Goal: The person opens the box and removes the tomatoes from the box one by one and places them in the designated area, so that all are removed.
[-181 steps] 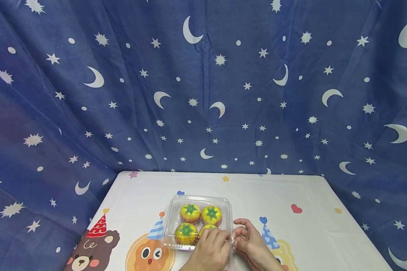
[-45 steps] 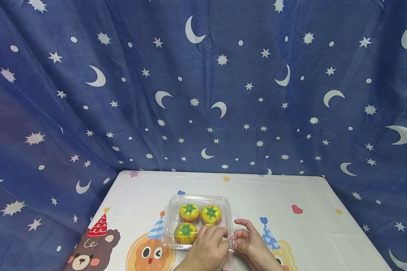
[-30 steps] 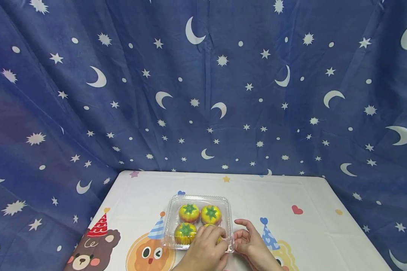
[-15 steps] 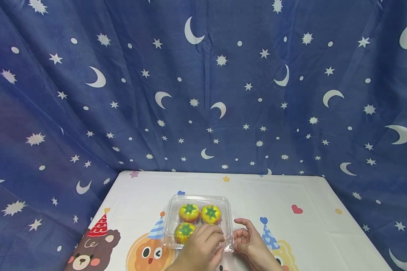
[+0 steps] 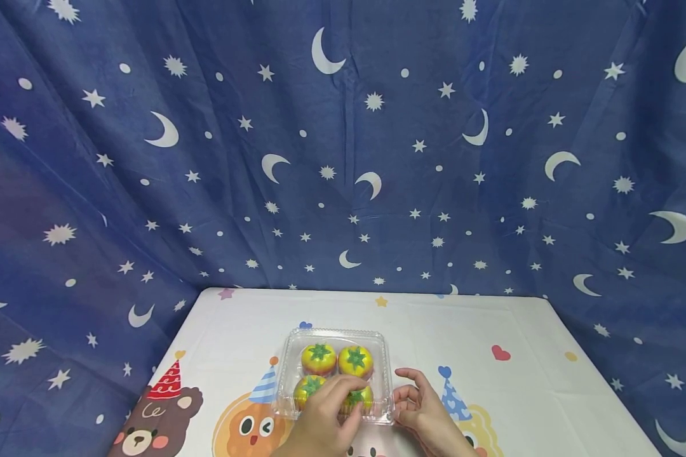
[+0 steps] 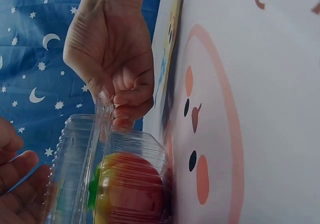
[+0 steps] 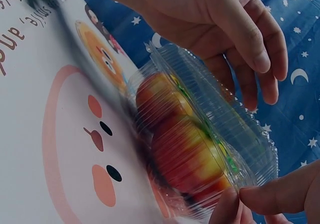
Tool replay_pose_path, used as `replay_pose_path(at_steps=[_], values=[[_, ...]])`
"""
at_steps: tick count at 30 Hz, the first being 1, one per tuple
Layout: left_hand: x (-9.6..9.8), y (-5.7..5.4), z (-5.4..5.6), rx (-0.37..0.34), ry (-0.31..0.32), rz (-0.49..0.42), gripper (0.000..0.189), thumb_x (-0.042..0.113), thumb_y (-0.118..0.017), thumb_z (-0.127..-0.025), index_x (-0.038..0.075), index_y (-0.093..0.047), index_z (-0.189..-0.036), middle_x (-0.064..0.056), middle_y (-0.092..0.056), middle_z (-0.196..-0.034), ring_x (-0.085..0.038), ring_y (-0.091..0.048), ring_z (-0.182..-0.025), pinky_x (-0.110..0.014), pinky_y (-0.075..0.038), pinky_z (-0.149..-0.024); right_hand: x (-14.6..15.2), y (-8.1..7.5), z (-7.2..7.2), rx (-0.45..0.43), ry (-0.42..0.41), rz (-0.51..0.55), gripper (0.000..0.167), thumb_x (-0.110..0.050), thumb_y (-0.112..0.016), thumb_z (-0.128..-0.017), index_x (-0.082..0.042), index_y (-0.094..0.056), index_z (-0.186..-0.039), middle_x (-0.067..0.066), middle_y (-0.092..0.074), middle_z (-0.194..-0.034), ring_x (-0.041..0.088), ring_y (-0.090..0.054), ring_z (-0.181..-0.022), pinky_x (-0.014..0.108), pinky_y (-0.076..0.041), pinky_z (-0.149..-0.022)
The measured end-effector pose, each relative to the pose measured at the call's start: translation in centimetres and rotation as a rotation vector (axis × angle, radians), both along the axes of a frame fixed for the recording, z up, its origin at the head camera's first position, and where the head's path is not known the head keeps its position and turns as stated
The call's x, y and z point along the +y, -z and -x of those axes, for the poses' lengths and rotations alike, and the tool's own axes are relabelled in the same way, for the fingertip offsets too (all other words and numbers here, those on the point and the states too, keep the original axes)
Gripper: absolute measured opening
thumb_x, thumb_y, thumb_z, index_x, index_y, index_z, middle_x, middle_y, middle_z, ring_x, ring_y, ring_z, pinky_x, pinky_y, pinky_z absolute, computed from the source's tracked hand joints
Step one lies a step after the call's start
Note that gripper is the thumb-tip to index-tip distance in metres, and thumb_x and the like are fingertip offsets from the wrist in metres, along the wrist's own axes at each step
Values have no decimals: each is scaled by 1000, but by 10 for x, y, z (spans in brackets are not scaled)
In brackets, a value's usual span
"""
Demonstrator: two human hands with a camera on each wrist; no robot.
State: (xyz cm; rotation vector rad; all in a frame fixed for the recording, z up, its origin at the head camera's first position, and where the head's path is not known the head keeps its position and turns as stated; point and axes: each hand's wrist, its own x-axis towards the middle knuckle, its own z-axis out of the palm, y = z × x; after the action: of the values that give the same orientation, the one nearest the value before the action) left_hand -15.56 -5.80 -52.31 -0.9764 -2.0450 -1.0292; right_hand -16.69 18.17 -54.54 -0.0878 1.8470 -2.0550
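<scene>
On the table stands a clear plastic clamshell box (image 5: 380, 355), its lid (image 6: 72, 149) lying over the base. Inside are several round red-and-yellow fruits (image 5: 319, 359) with green star-shaped tops. My left hand (image 5: 326, 416) hovers over the box's near side, fingers loosely bent and apart, holding nothing; the right wrist view has this left hand (image 7: 220, 38) above the lid. At the near right corner, my right hand (image 5: 425, 412) pinches the box's rim between thumb and finger, plain in the left wrist view, where the right hand (image 6: 117, 58) is at the top.
A white tablecloth (image 5: 463, 336) printed with cartoon faces and party hats covers the table. Behind and at both sides hangs a blue curtain (image 5: 400, 158) with moons and stars.
My left hand has drawn back leftward from the box's near right corner, its fingers spreading, and the near right fruit shows again. The right hand and the box have hardly moved.
</scene>
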Motion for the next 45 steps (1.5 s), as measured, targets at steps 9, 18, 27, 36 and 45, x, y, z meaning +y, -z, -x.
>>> replay_pose_path(at_steps=[9,18,27,36,45], values=[[-2,-2,-3,-168,26,-148,47,-14,-74,-84,6,-67,-125,-9,-77,-109,-15,-76,-89,-12,-58,-77,0,0,0,-12,10,-3,85,15,-60,-84,0,-19,-157,3,-59,-105,10,-61,-86,24,-57,-78],[-10,-8,-4,-260,31,-259,49,-19,-70,-87,3,-65,-130,-12,-78,-115,-26,-79,-97,-25,-64,-83,0,-1,-1,-19,18,-2,84,15,-61,-86,1,-19,-157,3,-58,-104,11,-60,-85,23,-57,-78],[-21,-13,-6,-438,1,-360,51,-16,-67,-93,7,-62,-139,-8,-78,-121,-29,-79,-105,-29,-65,-88,0,-1,-1,-17,14,-4,84,14,-61,-87,1,-18,-158,2,-58,-104,11,-61,-85,23,-56,-78],[-36,-22,-6,-690,-60,-518,47,-12,-63,-98,6,-61,-141,-14,-76,-126,-21,-78,-110,-32,-65,-91,-1,-3,-2,-11,13,-7,83,14,-61,-86,2,-18,-157,3,-59,-104,10,-61,-85,23,-57,-79],[-52,-23,-3,-661,-75,-593,50,-16,-62,-97,4,-60,-142,-22,-73,-130,-23,-79,-107,-34,-66,-83,0,-3,-1,-14,3,-2,84,13,-61,-87,1,-16,-157,2,-59,-104,9,-61,-85,22,-56,-78]])
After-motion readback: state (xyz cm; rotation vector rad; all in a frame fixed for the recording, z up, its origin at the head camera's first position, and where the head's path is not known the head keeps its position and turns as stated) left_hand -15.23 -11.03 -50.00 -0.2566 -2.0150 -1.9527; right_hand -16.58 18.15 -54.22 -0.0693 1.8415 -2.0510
